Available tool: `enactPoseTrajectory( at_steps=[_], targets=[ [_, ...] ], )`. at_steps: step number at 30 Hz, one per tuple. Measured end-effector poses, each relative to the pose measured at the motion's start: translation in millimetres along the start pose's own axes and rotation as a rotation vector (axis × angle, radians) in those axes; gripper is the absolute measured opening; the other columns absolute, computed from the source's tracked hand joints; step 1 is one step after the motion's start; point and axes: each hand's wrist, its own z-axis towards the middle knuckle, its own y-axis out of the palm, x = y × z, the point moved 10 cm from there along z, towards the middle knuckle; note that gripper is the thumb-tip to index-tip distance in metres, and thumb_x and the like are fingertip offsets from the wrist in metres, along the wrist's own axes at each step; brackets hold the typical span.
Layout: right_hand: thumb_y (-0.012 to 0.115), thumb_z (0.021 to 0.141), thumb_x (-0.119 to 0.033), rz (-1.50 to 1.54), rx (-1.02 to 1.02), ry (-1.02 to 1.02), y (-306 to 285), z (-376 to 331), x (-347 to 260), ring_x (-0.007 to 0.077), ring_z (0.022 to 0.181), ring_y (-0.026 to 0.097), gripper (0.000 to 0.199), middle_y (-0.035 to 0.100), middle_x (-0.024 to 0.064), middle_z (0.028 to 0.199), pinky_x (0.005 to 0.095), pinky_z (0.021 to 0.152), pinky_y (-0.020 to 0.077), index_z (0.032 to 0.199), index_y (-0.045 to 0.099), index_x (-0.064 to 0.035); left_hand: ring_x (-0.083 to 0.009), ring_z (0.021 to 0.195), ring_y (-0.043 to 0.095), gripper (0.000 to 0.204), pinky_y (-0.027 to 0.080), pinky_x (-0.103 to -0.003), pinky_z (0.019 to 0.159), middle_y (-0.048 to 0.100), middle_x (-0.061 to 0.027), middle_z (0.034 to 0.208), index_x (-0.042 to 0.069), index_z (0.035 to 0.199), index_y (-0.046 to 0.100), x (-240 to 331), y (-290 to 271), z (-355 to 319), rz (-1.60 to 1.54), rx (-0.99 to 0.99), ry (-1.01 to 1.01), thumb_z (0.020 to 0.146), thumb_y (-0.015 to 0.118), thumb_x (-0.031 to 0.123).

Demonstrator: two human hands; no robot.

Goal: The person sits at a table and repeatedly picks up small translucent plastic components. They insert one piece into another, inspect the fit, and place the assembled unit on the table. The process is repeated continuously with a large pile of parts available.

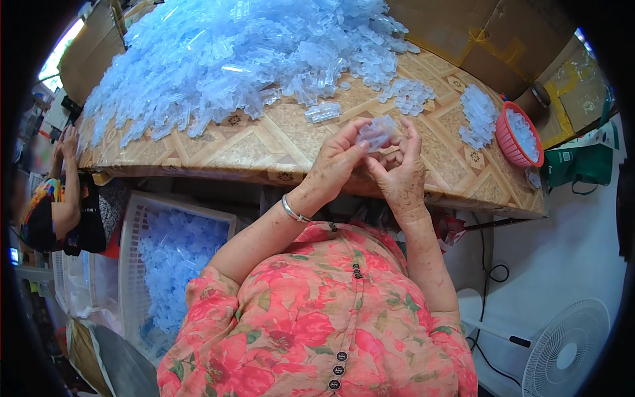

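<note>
Nearest the camera, a pink floral shirt (331, 298) is seen filling the lower middle, and just past it, above the near edge of the table (264, 142), some transparent plastic pieces (377, 132) are held up before the chest. By the left hand (337, 162) they are pinched between thumb and fingers; by the right hand (402, 172) they are met at the near side, its index finger raised and the others curled, though whether anything is gripped there cannot be told. Judged by their thin, glossy look, the pieces should be found light, fairly stiff and a little slippery, liable to be cracked or scuffed if squeezed hard; they are probably best taken by the edges, with fingertips rather than the palm. From them, a small group of loose pieces (410, 96) is found between one and two o'clock, a flat patch of pieces (477, 116) at three, and beyond it a red basket (508, 144), partly filled. At ten o'clock a large bluish heap (231, 59) is spread. At eight, below table level, more pieces are contained in a white crate (129, 271); near five, a white fan (565, 354) is placed.
</note>
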Motion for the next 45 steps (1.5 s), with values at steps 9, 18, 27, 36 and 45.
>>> enactPoseTrajectory(
  at_steps=[9, 18, 27, 36, 45],
  targets=[
    [0.077, 0.080, -0.005, -0.328, -0.057, -0.080, -12.8, -4.7, -10.2, 0.0208, 0.074, 0.065, 0.036, 0.061, 0.0103, 0.096, 0.0353, 0.069, 0.0533, 0.114, 0.065, -0.0022, -0.0216, 0.124, 0.061, 0.041, 0.056, -0.033, 0.099, 0.058, -0.0137, 0.137, -0.003, 0.145, 0.042, 14.8, -28.7, -4.1, 0.032, 0.197, 0.024, 0.106, 0.047, 0.008],
    [0.061, 0.087, 0.000, -0.285, -0.042, -0.154, 18.6, 25.5, -8.9, 0.0371, 0.097, 0.066, 0.038, 0.067, 0.0186, 0.104, 0.0441, 0.084, 0.0527, 0.125, 0.062, -0.0026, -0.0216, 0.119, 0.064, 0.040, 0.057, -0.033, 0.098, 0.060, -0.0149, 0.133, -0.004, 0.143, 0.044, 28.7, -27.5, -6.8, 0.120, 0.206, 0.170, 0.105, 0.050, 0.008],
    [0.076, 0.080, -0.009, -0.136, -0.165, -0.165, -0.5, -0.2, -43.7, 0.0237, 0.092, 0.066, 0.069, 0.059, 0.0141, 0.130, 0.0344, 0.079, 0.0564, 0.144, 0.050, -0.0077, -0.0120, 0.095, 0.068, 0.040, 0.058, -0.025, 0.083, 0.068, -0.0097, 0.116, -0.004, 0.142, 0.049, 9.3, -18.7, -10.7, 0.358, 0.092, 0.047, 0.103, 0.053, 0.003],
    [0.078, 0.082, -0.015, -0.405, -0.126, -0.197, -29.0, -10.3, -30.0, 0.0239, 0.086, 0.067, 0.055, 0.067, 0.0136, 0.116, 0.0336, 0.075, 0.0552, 0.133, 0.060, -0.0041, -0.0069, 0.078, 0.065, 0.040, 0.056, -0.022, 0.071, 0.069, -0.0055, 0.094, 0.000, 0.139, 0.056, -7.3, 1.7, -10.2, 0.827, -0.060, 0.031, 0.099, 0.056, 0.001],
    [0.068, 0.092, -0.005, -0.015, -0.049, 0.196, -64.4, -6.3, 19.0, 0.0094, 0.074, 0.063, 0.017, 0.070, 0.0013, 0.086, 0.0263, 0.066, 0.0515, 0.108, 0.073, -0.0007, -0.0065, 0.074, 0.064, 0.042, 0.054, -0.022, 0.067, 0.068, -0.0038, 0.092, 0.002, 0.140, 0.056, 3.1, 18.0, -14.4, 0.703, -0.065, 0.105, 0.099, 0.060, 0.004]
  ],
)
